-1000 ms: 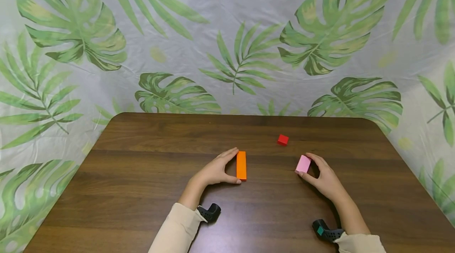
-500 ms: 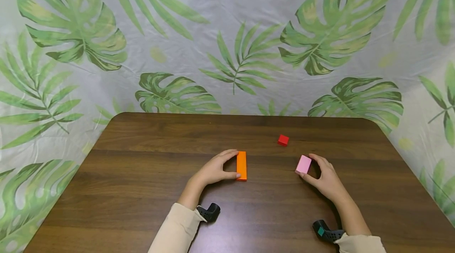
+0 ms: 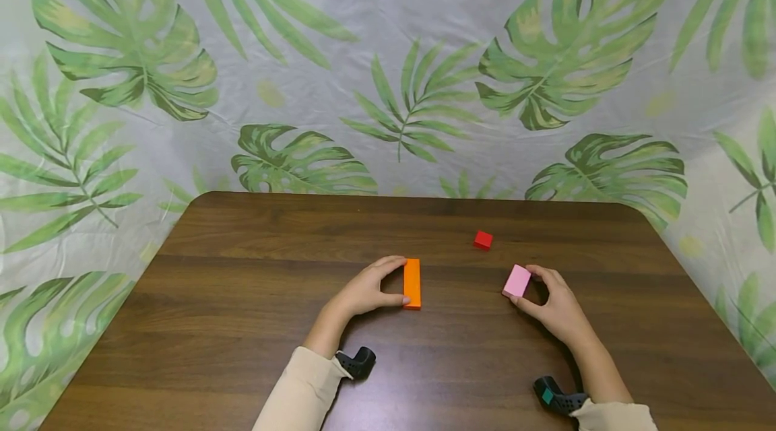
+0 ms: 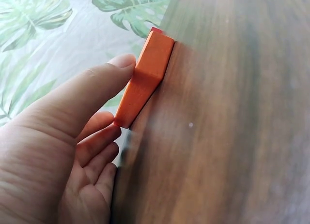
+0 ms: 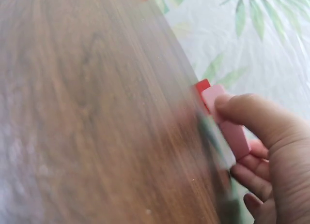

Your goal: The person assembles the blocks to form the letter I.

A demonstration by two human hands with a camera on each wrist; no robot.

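Observation:
An orange rectangular block [image 3: 412, 283] lies on the table just left of its midline, its long side pointing away from me. My left hand [image 3: 368, 287] spans it from the left, thumb at the near end and fingertips at the far end. The left wrist view shows the thumb tip against the orange block [image 4: 149, 64] and a fingertip at its other corner. Farther right, my right hand [image 3: 554, 303] holds a pink block [image 3: 517, 281] between thumb and fingers. In the right wrist view the thumb presses the pink block [image 5: 235, 134], with the other fingers curled behind it.
A small red block [image 3: 483, 240] sits beyond both hands, toward the far edge of the brown wooden table [image 3: 242, 350]. Behind the table hangs a pale cloth [image 3: 412, 0] printed with green leaves.
My left thumb has shifted slightly away from me, from beside the orange block's near end onto its near left corner. The right hand and the blocks stay nearly in place.

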